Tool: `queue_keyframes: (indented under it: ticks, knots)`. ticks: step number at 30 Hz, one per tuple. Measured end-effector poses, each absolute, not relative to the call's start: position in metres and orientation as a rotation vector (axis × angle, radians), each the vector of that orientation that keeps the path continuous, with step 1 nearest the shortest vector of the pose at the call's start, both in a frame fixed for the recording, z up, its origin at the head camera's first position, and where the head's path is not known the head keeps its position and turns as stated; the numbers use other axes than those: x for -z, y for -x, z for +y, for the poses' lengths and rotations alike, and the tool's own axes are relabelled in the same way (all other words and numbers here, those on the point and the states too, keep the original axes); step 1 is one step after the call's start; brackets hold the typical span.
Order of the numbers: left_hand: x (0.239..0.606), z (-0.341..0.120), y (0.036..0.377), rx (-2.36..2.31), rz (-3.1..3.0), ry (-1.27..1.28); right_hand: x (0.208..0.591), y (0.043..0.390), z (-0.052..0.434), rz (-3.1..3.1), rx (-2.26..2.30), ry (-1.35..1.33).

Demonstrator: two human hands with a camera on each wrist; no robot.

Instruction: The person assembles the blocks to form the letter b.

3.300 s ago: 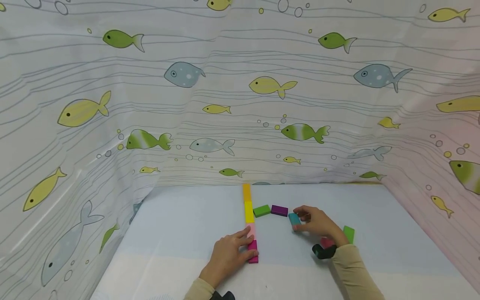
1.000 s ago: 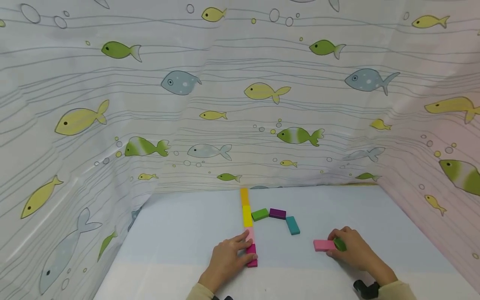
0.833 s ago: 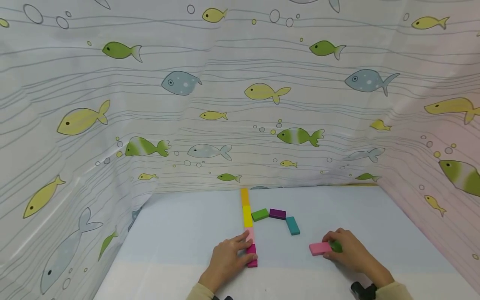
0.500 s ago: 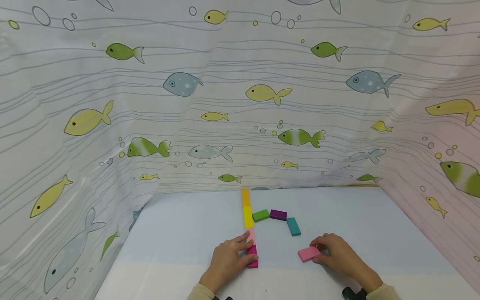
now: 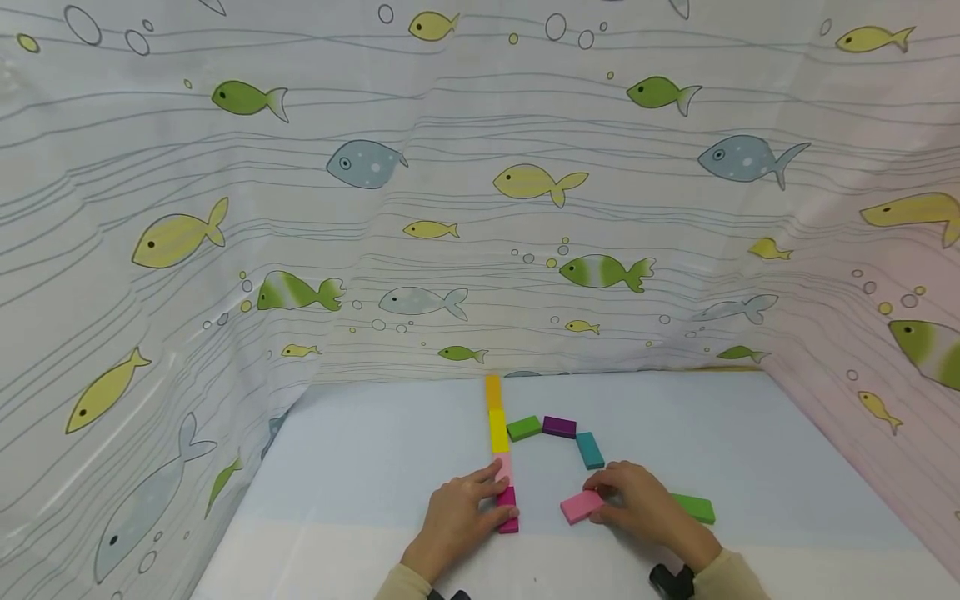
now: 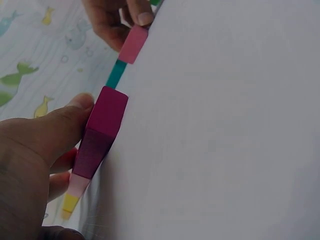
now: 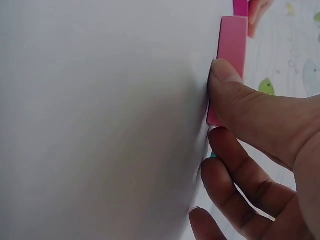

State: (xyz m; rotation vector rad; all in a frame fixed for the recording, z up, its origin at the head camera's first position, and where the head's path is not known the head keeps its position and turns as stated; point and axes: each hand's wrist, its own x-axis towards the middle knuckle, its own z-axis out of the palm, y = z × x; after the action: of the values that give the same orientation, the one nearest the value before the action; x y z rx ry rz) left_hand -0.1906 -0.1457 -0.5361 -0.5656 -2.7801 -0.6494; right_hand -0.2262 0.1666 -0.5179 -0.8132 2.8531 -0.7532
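My left hand [image 5: 457, 517] rests its fingers and thumb on a light pink block [image 5: 502, 460] and a magenta block [image 5: 507, 496], the near end of a straight column. Beyond them, a yellow block [image 5: 498, 431] and an orange block [image 5: 492, 392] continue it. My right hand [image 5: 647, 502] pinches a pink block [image 5: 579, 507] between thumb and fingers, to the right of the magenta block and apart from it. From the yellow block, a green block [image 5: 524, 428], a purple block [image 5: 559, 427] and a teal block [image 5: 590, 451] curve out to the right.
Another green block [image 5: 693, 508] lies right of my right hand, partly hidden by it. The white tabletop [image 5: 337, 467] meets a fish-print cloth [image 5: 465, 250] hung at the back and sides.
My right hand has let go of the teal block, taken the pink block from beside the loose green one, and carried it left. The left hand has stayed on the column.
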Motion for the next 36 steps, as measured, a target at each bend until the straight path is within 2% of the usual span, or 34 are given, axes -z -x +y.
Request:
queue_keyframes:
  ticks: [15,36]
  knots:
    - [0.536,-0.143,0.192,0.658,-2.772,0.578,0.51,0.228,0.127,2.725,0.788,0.884]
    - [0.537,-0.144,0.191,0.651,-2.8,0.565,0.51,0.231,0.109,2.713,0.797,0.933]
